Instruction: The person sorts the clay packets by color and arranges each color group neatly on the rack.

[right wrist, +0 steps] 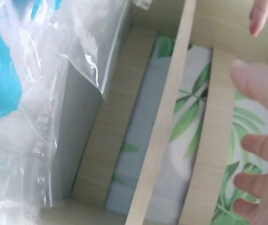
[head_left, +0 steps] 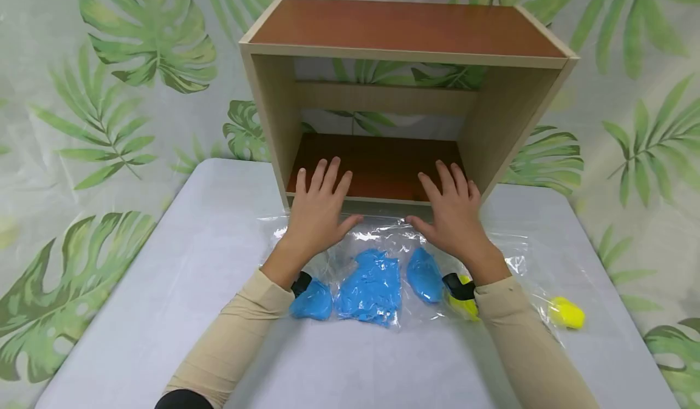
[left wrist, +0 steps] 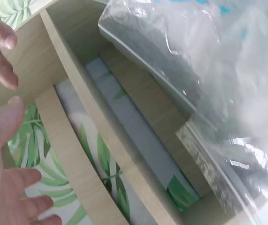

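My left hand [head_left: 317,217] is held over the table's far part, fingers spread and pointing at the front of a wooden shelf unit [head_left: 410,26]. Its mirror image, my right hand [head_left: 454,220], has its fingers spread as well, thumb turned inward. Both hands are bare of any object, and their fingertips overlap the brown lower board [head_left: 383,166] in the head view. Beneath the wrists lie clear plastic bags with soft blue lumps [head_left: 372,287] and a yellow lump [head_left: 567,313] in them. Another yellow lump [head_left: 463,302] is partly hidden by the right wrist's black strap.
The shelf unit stands at the back of a white-covered table [head_left: 180,275], its open front facing me. In the left wrist view its middle board [left wrist: 101,122] runs between two pale slats. A leaf-patterned cloth [head_left: 109,123] hangs behind and around the table.
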The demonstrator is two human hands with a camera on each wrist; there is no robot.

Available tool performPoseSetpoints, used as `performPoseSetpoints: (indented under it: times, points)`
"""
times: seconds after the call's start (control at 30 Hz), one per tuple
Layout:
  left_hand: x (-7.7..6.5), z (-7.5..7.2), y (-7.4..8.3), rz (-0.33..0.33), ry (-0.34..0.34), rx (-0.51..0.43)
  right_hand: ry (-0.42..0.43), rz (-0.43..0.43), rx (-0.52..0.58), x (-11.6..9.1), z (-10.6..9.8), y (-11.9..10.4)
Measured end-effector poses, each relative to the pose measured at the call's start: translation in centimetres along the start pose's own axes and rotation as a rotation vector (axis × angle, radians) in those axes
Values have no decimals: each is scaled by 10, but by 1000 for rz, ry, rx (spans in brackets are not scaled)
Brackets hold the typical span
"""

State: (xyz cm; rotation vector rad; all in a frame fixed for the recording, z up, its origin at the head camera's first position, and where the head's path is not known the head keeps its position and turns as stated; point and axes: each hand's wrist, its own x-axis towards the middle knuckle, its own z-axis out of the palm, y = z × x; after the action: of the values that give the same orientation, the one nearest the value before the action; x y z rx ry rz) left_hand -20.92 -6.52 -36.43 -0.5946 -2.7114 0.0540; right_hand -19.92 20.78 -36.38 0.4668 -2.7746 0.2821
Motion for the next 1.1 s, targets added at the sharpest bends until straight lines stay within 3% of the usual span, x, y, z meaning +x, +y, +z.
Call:
performPoseSetpoints:
  times: [0.27,0.4,0.53,0.67,0.73,0.8,0.9,1.0,1.1]
  points:
    - [-19,-15,-31,140,193,-177,-50,12,51,-26,-17,10]
    - [-29,-24,-45,152,250,-342,-63,27,69,-43,-25,19]
    - [-31,-37,-63,63,356,-637,-83,40,62,-60,-31,33]
    - [-21,-52,-83,-128,547,-838,-91,47,32,-76,-33,49]
    - [-15,-58,-93,-235,584,-891,-91,56,25,-84,-35,57]
    - [-9,-63,-102,-330,558,-926,-96,67,18,-91,-36,64]
    - [-3,-66,-113,-430,442,-975,-95,77,6,-100,-38,75]
    - [4,-66,-121,-458,317,-1007,-79,76,-1,-108,-40,86]
    - [13,-64,-125,-426,235,-1006,-59,78,9,-115,-42,100]
